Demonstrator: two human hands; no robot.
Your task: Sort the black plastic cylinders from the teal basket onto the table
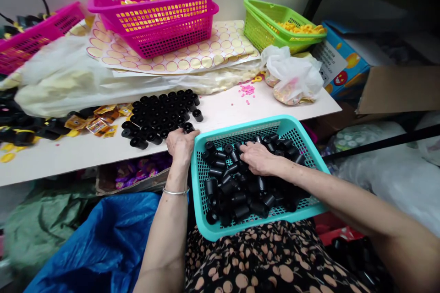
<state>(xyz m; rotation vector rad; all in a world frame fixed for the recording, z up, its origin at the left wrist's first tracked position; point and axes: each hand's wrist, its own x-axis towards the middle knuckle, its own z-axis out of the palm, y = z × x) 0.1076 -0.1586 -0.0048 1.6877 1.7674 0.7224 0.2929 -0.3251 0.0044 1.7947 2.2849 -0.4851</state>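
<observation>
At the table's front edge my left hand (181,143) has its fingers closed around a small black plastic cylinder (188,127), which stands upright at the near corner of a group. That group of black cylinders (160,112) stands in close rows on the white table, with hollow tops showing. A turquoise basket (202,231) sits against my lap and the table edge, holding a jumbled heap of similar cylinders (240,197). Inside it, my right hand (258,158) reaches into the far part of the heap, fingers curled and pressed on a black cylinder; its fingertips are partly hidden.
Pink baskets (161,23) and green baskets (261,27) with yellow parts stand at the back. Plastic bags (295,78), pink beads (246,90) and orange packets (99,123) lie on the table (220,112). An open carton (395,87) stands right; a blue sack (103,242) lies below left.
</observation>
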